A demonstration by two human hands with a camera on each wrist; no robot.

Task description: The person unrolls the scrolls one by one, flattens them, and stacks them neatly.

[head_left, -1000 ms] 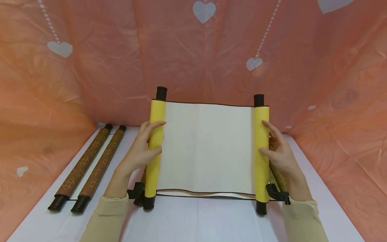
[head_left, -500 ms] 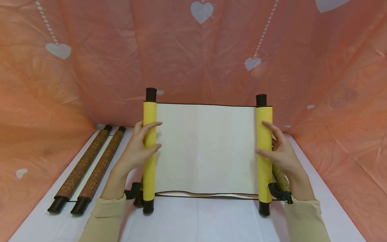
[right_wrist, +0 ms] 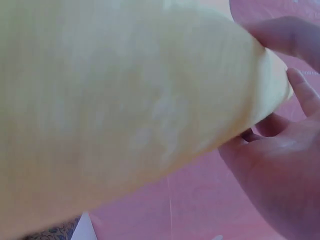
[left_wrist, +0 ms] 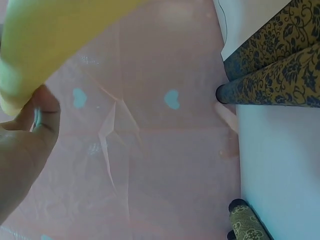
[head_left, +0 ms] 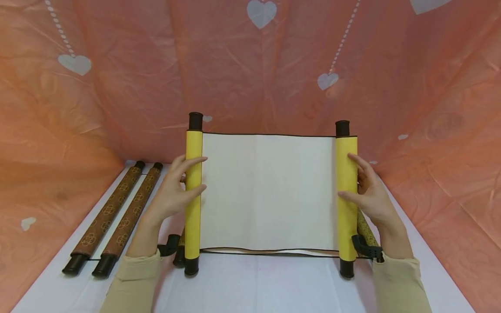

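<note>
A yellow-backed scroll with black rod ends is held up, partly unrolled, its blank white sheet (head_left: 270, 191) facing me. My left hand (head_left: 174, 189) grips the left yellow roll (head_left: 193, 230), thumb and index finger in front. Around the right yellow roll (head_left: 346, 174) my right hand (head_left: 373, 195) is curled in the same way, its other fingers behind. In the left wrist view the left hand (left_wrist: 30, 145) pinches the yellow roll's edge. The right wrist view shows the yellow roll large, the right hand (right_wrist: 285, 145) curled round it.
Behind the held scroll, a patterned scroll (head_left: 365, 230) lies on the white table (head_left: 254, 287), mostly hidden. Another scroll with brown flowered rolls (head_left: 107, 211) lies at the left. A pink sheet with hearts (head_left: 219, 65) hangs behind and at both sides.
The two yellow rolls have moved apart, the left one leftward and upright, the right one rightward. More of the white sheet shows between them. Both hands keep their grip.
</note>
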